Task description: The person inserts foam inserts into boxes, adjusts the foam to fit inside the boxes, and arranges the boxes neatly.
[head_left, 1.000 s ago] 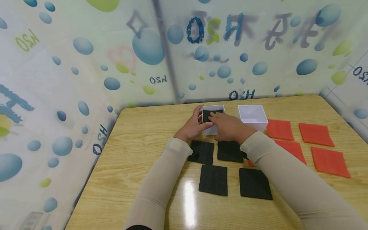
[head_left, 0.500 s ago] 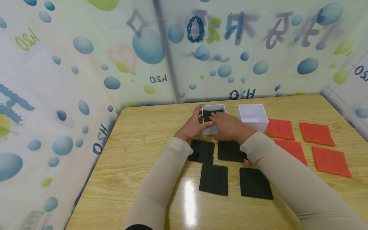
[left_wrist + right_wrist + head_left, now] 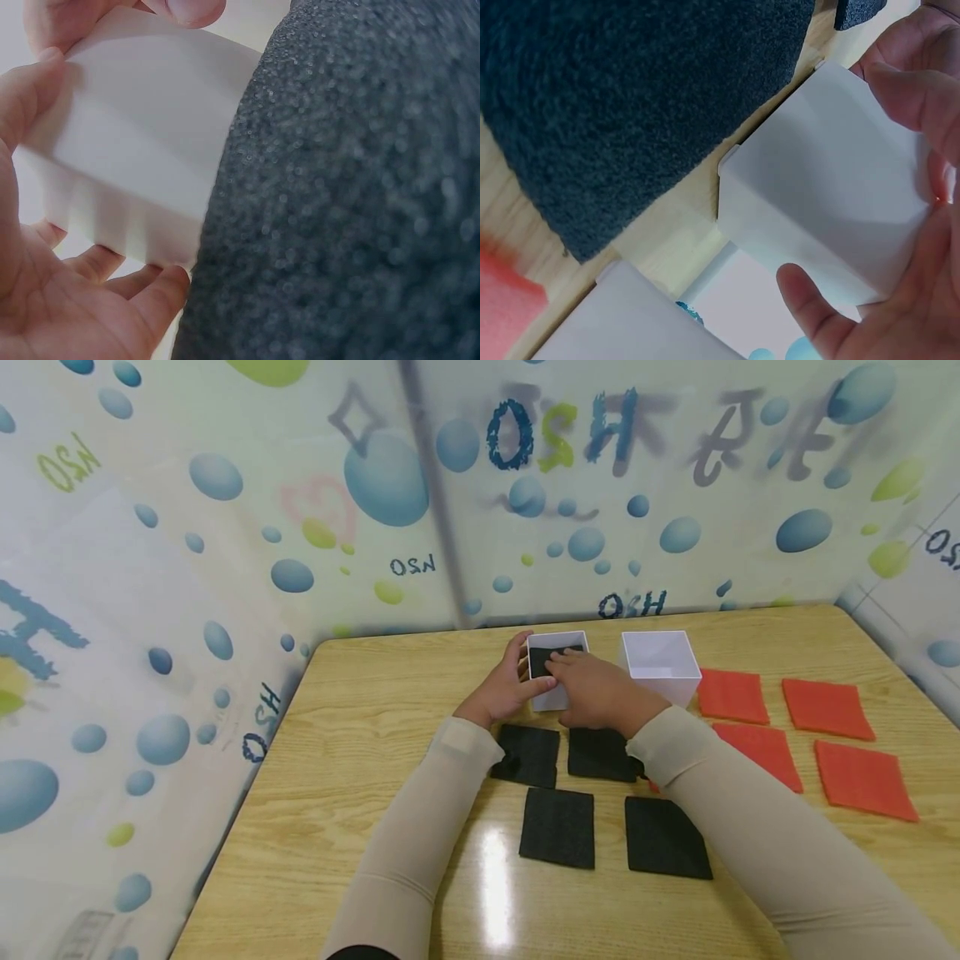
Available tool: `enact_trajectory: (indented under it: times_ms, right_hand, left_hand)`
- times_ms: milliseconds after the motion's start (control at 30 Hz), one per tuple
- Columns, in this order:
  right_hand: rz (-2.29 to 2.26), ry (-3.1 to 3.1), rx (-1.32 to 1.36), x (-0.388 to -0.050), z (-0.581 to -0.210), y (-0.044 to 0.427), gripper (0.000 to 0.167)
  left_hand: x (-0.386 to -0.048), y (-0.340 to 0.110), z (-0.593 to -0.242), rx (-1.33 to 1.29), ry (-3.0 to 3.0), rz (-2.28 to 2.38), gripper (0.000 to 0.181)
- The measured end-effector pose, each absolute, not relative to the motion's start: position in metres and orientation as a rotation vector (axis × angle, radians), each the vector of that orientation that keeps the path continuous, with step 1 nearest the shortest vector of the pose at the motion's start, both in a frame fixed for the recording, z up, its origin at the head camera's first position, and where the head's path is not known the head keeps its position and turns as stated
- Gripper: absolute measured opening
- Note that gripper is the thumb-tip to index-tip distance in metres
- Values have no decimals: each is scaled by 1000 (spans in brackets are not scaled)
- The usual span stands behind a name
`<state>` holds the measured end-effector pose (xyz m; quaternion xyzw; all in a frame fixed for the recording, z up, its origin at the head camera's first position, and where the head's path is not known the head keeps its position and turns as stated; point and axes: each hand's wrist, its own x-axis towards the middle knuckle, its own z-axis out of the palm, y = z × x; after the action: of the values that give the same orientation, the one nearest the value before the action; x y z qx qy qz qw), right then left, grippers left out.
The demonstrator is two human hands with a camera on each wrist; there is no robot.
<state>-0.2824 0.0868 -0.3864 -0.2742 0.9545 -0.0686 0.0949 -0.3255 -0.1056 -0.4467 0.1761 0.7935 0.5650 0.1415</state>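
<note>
1 long wall [image 3: 480,547] with bubble prints spans the back; below it you have the wood-grain table [image 3: 352,760], and your right sleeve [image 3: 772,827] and left sleeve [image 3: 405,843] reach across it; 2 white boxes stand near the far edge, the right box [image 3: 667,691] beside the red pieces, the left box [image 3: 557,700] between your hands; your right hand [image 3: 606,692] comes in over the left box's rim, fingers spread and extended inside, thumb hanging apart by the front; your left hand [image 3: 498,693] grips that box, fingers curled along its left side and thumb across the front; 4 red squares [image 3: 828,710] show well on the right, and a red edge peeks out by your right cuff; 4 black squares [image 3: 557,828] lie on the table nearer you, 2 of them just in front of the left box; 1 black piece [image 3: 543,662] sits inside the left box, touched by your right fingertips; you cannot tell whether it lies flat.
</note>
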Motion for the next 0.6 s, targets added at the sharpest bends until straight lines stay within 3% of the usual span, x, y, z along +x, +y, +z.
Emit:
enact_trajectory:
  times_ms: [600]
  right_hand:
    - [-291,2893,-873,-282,-401,93,102]
  left_hand:
    - [-325,-106,-446,487,2293,1614,95]
